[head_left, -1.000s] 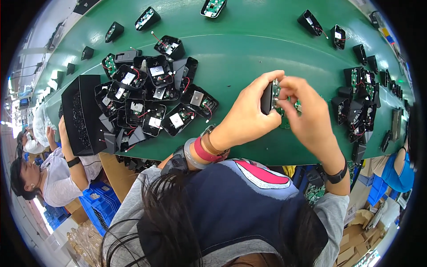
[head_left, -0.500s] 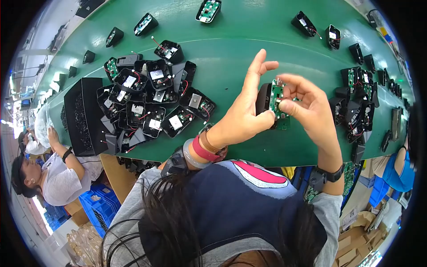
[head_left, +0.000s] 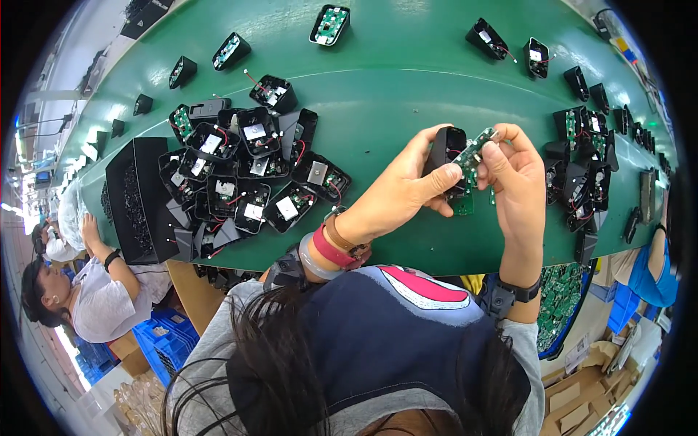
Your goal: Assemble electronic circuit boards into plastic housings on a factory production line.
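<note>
My left hand (head_left: 411, 182) is closed round a black plastic housing (head_left: 452, 136), its thumb lying across the near side. Just to the right, my right hand (head_left: 518, 171) pinches a green circuit board (head_left: 476, 149) between thumb and fingers. The board is tilted over the housing's open side, and I cannot tell whether the two are joined. Below my fingers a second green board (head_left: 464, 205) shows in part; what supports it is hidden.
Left of my hands lies a heap of black housings (head_left: 247, 163) with boards and red wires. A black bin (head_left: 156, 211) of small dark parts stands beyond it. More housings (head_left: 582, 160) are piled right. A blue-rimmed box of boards (head_left: 560, 305) sits below the table edge. People sit at both sides.
The circuit board has swung away from the housing and now slants up to the right. My left fingers, stretched upward before, have curled round the housing.
</note>
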Action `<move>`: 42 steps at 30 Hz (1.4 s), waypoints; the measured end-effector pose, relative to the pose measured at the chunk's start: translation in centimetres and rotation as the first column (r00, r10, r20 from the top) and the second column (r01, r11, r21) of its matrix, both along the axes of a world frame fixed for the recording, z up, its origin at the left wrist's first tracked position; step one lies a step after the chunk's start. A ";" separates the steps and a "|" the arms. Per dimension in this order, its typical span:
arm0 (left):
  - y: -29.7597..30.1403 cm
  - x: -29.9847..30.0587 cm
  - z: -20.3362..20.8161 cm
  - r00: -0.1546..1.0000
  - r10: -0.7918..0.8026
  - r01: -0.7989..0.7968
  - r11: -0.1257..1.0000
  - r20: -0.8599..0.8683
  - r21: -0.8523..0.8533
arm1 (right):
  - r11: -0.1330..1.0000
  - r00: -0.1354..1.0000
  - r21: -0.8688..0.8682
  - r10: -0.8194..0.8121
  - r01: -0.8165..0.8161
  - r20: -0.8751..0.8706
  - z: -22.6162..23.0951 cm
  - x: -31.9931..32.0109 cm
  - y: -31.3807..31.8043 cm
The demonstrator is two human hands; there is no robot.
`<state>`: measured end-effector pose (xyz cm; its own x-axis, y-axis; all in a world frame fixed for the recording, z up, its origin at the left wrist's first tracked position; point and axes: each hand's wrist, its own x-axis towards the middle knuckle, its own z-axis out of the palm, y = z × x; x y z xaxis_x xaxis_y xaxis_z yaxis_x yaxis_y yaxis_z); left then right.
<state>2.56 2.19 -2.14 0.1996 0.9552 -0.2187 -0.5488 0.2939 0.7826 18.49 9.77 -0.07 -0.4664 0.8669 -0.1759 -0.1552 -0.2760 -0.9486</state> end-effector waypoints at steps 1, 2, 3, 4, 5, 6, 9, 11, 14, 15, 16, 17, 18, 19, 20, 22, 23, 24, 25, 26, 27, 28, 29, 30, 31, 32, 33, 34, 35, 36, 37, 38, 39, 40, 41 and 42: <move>0.0 0.0 0.1 1.000 -0.001 0.001 1.000 0.002 0.001 | 1.000 1.000 0.001 -0.001 0.001 0.002 0.0 0.3 0.2; -0.1 0.0 0.2 1.000 0.016 -0.017 1.000 0.021 0.005 | 0.999 0.999 -0.011 0.046 -0.046 0.029 0.0 0.5 0.5; -0.1 0.1 0.2 0.999 0.034 -0.034 0.999 0.041 0.008 | 0.995 0.994 -0.024 0.093 -0.092 0.056 0.0 0.7 0.6; -0.1 0.0 0.2 0.999 0.033 -0.034 0.999 0.041 0.007 | 0.995 0.994 -0.026 0.093 -0.092 0.056 0.2 0.5 0.5; -0.1 0.0 0.2 0.997 0.055 -0.056 0.998 0.060 0.012 | 0.994 0.988 0.033 0.098 -0.103 0.116 0.7 -0.1 0.2; 0.0 0.0 0.2 0.994 0.076 -0.078 0.997 0.080 0.017 | 0.989 0.979 0.091 0.100 -0.117 0.176 0.9 -0.5 0.0; -0.1 0.1 0.2 0.991 0.054 -0.039 0.992 -0.121 0.122 | 0.937 0.953 0.338 -0.024 -0.083 0.301 0.2 -1.6 -0.2; 0.1 0.1 0.2 0.986 0.062 -0.047 0.994 -0.153 0.097 | 0.957 0.957 0.278 0.005 -0.089 0.289 -0.1 -1.7 -0.1; 0.1 0.0 -0.4 0.986 0.097 -0.096 0.995 -0.138 0.017 | 0.953 0.924 0.260 0.051 -0.159 0.379 -1.0 -2.0 0.1; 0.1 0.0 -0.6 0.988 0.125 -0.129 0.991 -0.093 -0.042 | 0.952 0.924 0.260 0.052 -0.160 0.378 -1.2 -2.0 -0.1; 0.1 0.3 -0.4 0.986 0.146 -0.152 0.986 -0.085 -0.066 | 0.957 0.938 0.242 0.070 -0.159 0.338 -1.4 -1.8 -0.2; 0.1 0.4 -0.5 0.986 0.146 -0.152 0.986 -0.086 -0.067 | 0.962 0.951 0.223 0.087 -0.158 0.298 -1.5 -1.7 -0.2; 0.1 0.5 -0.8 0.983 0.165 -0.166 0.986 -0.080 -0.009 | 0.962 0.951 0.223 0.087 -0.158 0.298 -1.5 -2.0 -0.2; 0.0 0.7 -0.9 0.981 0.179 -0.176 0.983 -0.073 0.046 | 0.966 0.962 0.213 0.092 -0.149 0.256 -1.4 -2.3 -0.3; 0.0 0.7 -0.8 0.967 0.217 -0.208 0.975 -0.137 0.078 | 0.969 0.972 0.202 0.097 -0.142 0.215 -1.3 -2.5 -0.5; 0.1 0.5 -1.2 0.954 0.239 -0.220 0.968 -0.182 0.120 | 0.970 0.975 0.199 0.102 -0.142 0.198 -1.8 -3.1 -0.6; 0.1 0.3 -1.2 0.937 0.266 -0.233 0.958 -0.226 0.165 | 0.969 0.977 0.199 0.110 -0.146 0.181 -2.0 -3.3 -0.7; 0.0 0.2 -0.9 0.947 0.232 -0.216 0.972 -0.220 0.096 | 0.976 0.979 0.159 0.121 -0.147 0.163 -2.3 -3.2 -0.6; 0.1 0.2 -1.0 0.946 0.236 -0.219 0.971 -0.220 0.098 | 0.976 0.979 0.161 0.124 -0.150 0.163 -2.5 -3.2 -0.7; 0.2 0.3 -1.2 0.937 0.257 -0.232 0.964 -0.237 0.130 | 0.978 0.985 0.164 0.106 -0.128 0.138 -2.8 -3.3 -0.9; 0.3 0.2 -1.3 0.927 0.278 -0.243 0.957 -0.252 0.161 | 0.981 0.990 0.166 0.087 -0.105 0.114 -3.0 -3.4 -1.0; 0.4 0.0 -1.3 0.922 0.291 -0.260 0.954 -0.257 0.148 | 0.979 0.995 0.194 0.044 -0.061 0.091 -3.1 -4.0 -1.4; 0.3 -0.1 -1.2 0.934 0.298 -0.271 0.950 -0.196 0.155 | 0.976 0.991 0.203 0.046 -0.072 0.129 -3.0 -4.0 -1.7; 0.2 0.1 -1.1 0.952 0.283 -0.272 0.957 -0.120 0.102 | 0.983 0.996 0.166 0.069 -0.078 0.064 -2.9 -3.7 -2.0; 0.1 0.0 -0.9 0.959 0.280 -0.278 0.959 -0.049 0.050 | 0.987 0.995 0.131 0.098 -0.096 -0.009 -2.7 -3.8 -2.2; 0.0 -0.1 -0.9 0.958 0.282 -0.280 0.959 -0.052 0.052 | 0.986 0.995 0.133 0.101 -0.098 -0.012 -2.4 -3.6 -2.4; 0.1 -0.2 -0.9 0.962 0.272 -0.272 0.961 0.001 0.046 | 0.983 0.992 0.135 0.126 -0.122 -0.023 -2.0 -3.1 -2.6; 0.0 -0.1 -0.9 0.963 0.264 -0.266 0.963 0.057 0.039 | 0.980 0.988 0.136 0.154 -0.149 -0.031 -1.6 -2.8 -2.8; -0.1 0.0 -0.8 0.961 0.269 -0.271 0.962 0.057 0.038 | 0.979 0.987 0.135 0.159 -0.154 -0.031 -1.4 -2.7 -2.9; -0.2 0.1 -0.8 0.961 0.272 -0.275 0.960 0.043 0.056 | 0.978 0.986 0.126 0.168 -0.165 -0.018 -1.3 -2.7 -3.1; -0.1 0.1 -0.7 0.963 0.267 -0.269 0.960 0.033 0.078 | 0.979 0.986 0.119 0.169 -0.167 -0.003 -1.1 -2.7 -3.0; -0.1 0.3 -0.8 0.964 0.265 -0.267 0.960 0.036 0.080 | 0.975 0.984 0.137 0.177 -0.177 0.008 -1.0 -2.7 -3.0; -0.2 0.6 -0.9 0.956 0.293 -0.293 0.950 0.014 0.107 | 0.974 0.984 0.140 0.176 -0.175 0.010 -0.8 -2.8 -3.1; -0.1 0.7 -0.9 0.947 0.321 -0.317 0.939 -0.006 0.136 | 0.979 0.986 0.122 0.159 -0.164 0.048 -0.5 -3.0 -3.2; -0.1 0.6 -0.9 0.947 0.321 -0.317 0.938 -0.005 0.139 | 0.983 0.986 0.105 0.145 -0.153 0.086 -0.3 -3.2 -3.3; -0.1 0.5 -0.9 0.945 0.326 -0.325 0.938 0.004 0.122 | 0.978 0.989 0.164 0.117 -0.131 0.096 -0.5 -3.6 -3.4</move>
